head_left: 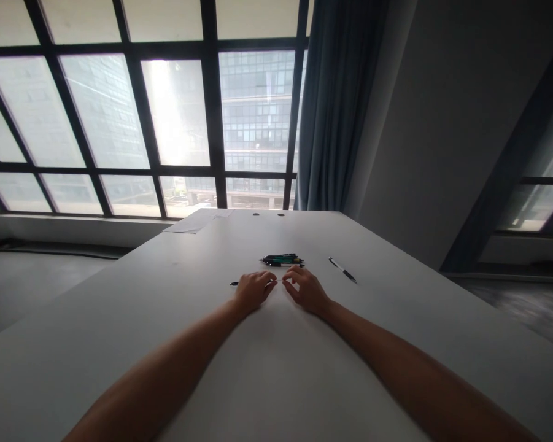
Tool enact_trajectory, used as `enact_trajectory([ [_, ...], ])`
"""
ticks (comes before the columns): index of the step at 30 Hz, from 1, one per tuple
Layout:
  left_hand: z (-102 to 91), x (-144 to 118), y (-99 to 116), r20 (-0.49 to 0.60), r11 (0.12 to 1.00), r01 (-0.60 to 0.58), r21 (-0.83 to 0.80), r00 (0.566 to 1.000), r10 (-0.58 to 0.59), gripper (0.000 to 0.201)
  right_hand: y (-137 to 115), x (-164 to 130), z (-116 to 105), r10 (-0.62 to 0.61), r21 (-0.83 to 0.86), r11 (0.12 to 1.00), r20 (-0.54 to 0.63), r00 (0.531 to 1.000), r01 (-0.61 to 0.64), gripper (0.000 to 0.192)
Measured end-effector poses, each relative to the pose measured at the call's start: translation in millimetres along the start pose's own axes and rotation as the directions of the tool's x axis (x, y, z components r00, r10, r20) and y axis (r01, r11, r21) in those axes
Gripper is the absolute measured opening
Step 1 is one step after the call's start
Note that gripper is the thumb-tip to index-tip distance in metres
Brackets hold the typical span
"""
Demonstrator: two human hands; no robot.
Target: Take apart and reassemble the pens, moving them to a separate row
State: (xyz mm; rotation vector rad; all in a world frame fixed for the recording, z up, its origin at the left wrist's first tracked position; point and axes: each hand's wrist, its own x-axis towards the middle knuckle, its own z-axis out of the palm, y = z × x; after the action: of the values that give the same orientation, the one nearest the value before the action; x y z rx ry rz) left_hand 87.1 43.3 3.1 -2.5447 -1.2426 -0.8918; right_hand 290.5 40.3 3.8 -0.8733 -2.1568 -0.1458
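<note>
Both my arms reach out over a white table (pixel 396 344). My left hand (pixel 253 290) is closed on a pen whose dark end (pixel 234 283) sticks out to its left. My right hand (pixel 306 288) pinches something thin that runs between the two hands; it looks like the same pen's other end. Just beyond my fingers lies a small pile of pens (pixel 282 260), green and black. A single pen (pixel 343 269) with a black grip lies apart to the right.
A sheet of paper (pixel 194 222) lies at the table's far left corner, near two small round holes (pixel 267 214). Behind the table are large windows, a blue curtain (pixel 336 104) and a grey wall on the right.
</note>
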Motion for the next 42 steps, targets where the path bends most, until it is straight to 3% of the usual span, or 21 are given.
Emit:
enact_trajectory([
  [14, 5.6, 2, -3, -0.092, 0.995, -0.104, -0.002, 0.990, 0.104, 0.021, -1, -1, -3, -0.034, -0.056, 0.998, -0.011, 0.999, 0.033, 0.005],
  [18, 0.9, 2, 1, -0.045, 0.998, -0.058, -0.009, 0.997, 0.058, 0.023, 0, -1, -4, -0.063, -0.067, 0.996, -0.057, 0.996, 0.059, 0.011],
  [25, -3.1, 3, 4, 0.026, 0.999, -0.026, -0.031, 0.999, 0.027, 0.024, -3, -1, -8, -0.030, -0.063, 0.998, 0.008, 1.000, 0.030, 0.016],
  [33, -2.2, 3, 4, 0.035, 0.999, -0.026, -0.039, 0.999, 0.027, 0.028, -6, 1, -10, -0.032, -0.072, 0.997, 0.026, 0.999, 0.034, 0.012],
  [37, -2.1, 3, 5, 0.026, 1.000, 0.012, -0.016, 1.000, -0.012, 0.026, 7, -1, -10, 0.093, -0.149, 0.984, -0.041, 0.995, -0.098, 0.006],
  [42, -4.1, 3, 7, 0.060, 0.999, 0.041, 0.014, 0.997, -0.042, 0.024, 29, -5, -8, 0.326, -0.248, 0.910, -0.066, 0.943, -0.332, 0.003],
])
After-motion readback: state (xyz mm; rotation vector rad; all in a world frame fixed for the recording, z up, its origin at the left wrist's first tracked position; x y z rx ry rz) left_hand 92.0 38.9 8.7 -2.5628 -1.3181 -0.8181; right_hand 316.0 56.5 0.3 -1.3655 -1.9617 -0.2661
